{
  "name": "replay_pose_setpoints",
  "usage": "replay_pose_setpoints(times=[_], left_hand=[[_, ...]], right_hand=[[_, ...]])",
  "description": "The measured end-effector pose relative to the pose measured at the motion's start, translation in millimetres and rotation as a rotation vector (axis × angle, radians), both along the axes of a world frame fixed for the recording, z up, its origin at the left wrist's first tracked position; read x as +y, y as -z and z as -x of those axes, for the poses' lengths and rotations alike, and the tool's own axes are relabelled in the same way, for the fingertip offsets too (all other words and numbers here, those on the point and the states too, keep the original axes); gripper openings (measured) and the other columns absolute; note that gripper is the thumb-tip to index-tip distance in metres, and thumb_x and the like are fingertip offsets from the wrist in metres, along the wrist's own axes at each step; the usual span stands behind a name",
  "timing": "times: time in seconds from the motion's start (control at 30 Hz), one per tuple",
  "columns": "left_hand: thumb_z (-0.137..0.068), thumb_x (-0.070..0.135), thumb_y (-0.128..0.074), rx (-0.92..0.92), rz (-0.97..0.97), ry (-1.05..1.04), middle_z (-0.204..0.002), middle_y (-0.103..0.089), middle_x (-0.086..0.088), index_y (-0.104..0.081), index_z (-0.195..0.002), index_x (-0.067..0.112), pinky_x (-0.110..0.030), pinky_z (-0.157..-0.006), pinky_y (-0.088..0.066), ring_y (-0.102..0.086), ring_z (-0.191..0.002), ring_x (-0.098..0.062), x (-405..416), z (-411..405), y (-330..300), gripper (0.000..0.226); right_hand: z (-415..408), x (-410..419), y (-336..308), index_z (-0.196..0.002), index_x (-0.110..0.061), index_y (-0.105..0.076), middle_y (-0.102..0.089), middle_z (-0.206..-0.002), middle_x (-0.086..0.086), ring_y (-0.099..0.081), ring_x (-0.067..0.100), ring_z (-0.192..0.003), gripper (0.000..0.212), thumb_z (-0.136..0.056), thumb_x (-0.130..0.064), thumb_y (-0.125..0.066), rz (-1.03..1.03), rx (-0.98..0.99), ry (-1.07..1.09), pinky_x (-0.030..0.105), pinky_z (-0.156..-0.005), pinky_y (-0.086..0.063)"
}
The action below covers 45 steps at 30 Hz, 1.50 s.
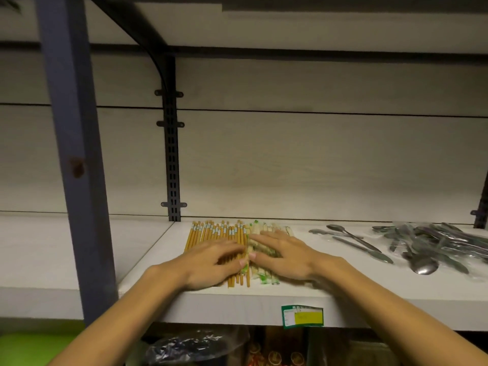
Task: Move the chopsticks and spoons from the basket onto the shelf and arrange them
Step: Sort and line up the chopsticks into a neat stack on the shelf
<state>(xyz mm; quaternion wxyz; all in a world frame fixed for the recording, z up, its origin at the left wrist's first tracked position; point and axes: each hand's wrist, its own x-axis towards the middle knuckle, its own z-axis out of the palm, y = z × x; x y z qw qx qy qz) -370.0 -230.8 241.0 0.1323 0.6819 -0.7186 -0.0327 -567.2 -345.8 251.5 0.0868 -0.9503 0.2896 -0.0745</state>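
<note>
The chopsticks (219,233) lie in a row on the shelf (343,294). The left hand (211,262) and right hand (282,256) rest flat on them, fingers straight. The spoons (422,244) lie heaped well to the right. A label (302,316) sticks on the shelf's edge.

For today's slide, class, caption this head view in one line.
Both hands, left and right, flatten chopsticks on the shelf; spoons beside.

Hands (245,257) hide the chopsticks' (211,231) middles; spoons (449,241) cut off right
</note>
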Motion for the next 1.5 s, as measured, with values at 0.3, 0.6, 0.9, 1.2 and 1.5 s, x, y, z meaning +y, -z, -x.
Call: replay_pose_setpoints(times=[0.3,0.6,0.9,1.2,1.5], left_hand=[[-0.094,0.058,-0.038,0.117,-0.002,0.072,-0.149,-0.039,0.013,-0.039,-0.142,0.039,-0.027,-0.106,-0.029,-0.036,-0.135,-0.009,-11.2,11.6,-1.0,0.051],[-0.094,0.062,-0.034,0.098,0.025,0.137,-0.145,-0.045,0.008,-0.042,-0.140,0.033,-0.033,-0.110,-0.031,-0.038,-0.133,-0.010,-20.1,26.6,-1.9,0.055],[-0.096,0.054,-0.038,0.017,-0.001,0.162,-0.152,-0.036,0.003,-0.041,-0.143,0.026,-0.032,-0.112,-0.021,-0.027,-0.141,-0.015,-33.4,45.7,-5.3,0.054],[-0.090,0.064,-0.040,0.064,-0.049,0.136,-0.143,-0.047,0.007,-0.046,-0.136,0.034,-0.036,-0.106,-0.039,-0.044,-0.127,-0.013,-30.5,45.7,-6.2,0.055],[-0.088,0.064,-0.044,0.111,-0.021,0.159,-0.140,-0.042,0.016,-0.049,-0.127,0.038,-0.029,-0.105,-0.035,-0.040,-0.126,-0.005,-20.5,40.9,-5.4,0.048]], right_hand=[[23.9,-11.8,-1.7,-0.130,-0.034,-0.054,-0.052,-0.136,-0.009,-0.045,0.013,-0.124,0.047,-0.093,-0.060,-0.042,-0.097,-0.079,-0.044,0.028,-0.098,-0.035],[15.4,-12.3,4.4,-0.148,-0.031,-0.032,-0.030,-0.156,-0.001,-0.029,0.019,-0.141,0.066,-0.091,-0.065,-0.039,-0.061,-0.050,0.026,0.036,-0.114,-0.025],[43.7,-26.9,6.0,-0.146,-0.028,-0.037,-0.039,-0.152,-0.005,-0.038,0.013,-0.136,0.056,-0.096,-0.050,-0.045,-0.104,-0.165,0.067,0.026,-0.110,-0.029],[56.1,-27.3,-0.1,-0.140,-0.032,-0.048,-0.040,-0.141,-0.004,-0.042,0.014,-0.127,0.054,-0.092,-0.059,-0.045,-0.067,-0.034,0.062,0.033,-0.109,-0.033],[45.6,-21.1,13.1,-0.147,-0.046,-0.024,-0.013,-0.161,-0.007,-0.005,0.014,-0.149,0.055,-0.095,-0.064,-0.027,-0.005,0.065,0.032,0.046,-0.120,-0.007]])
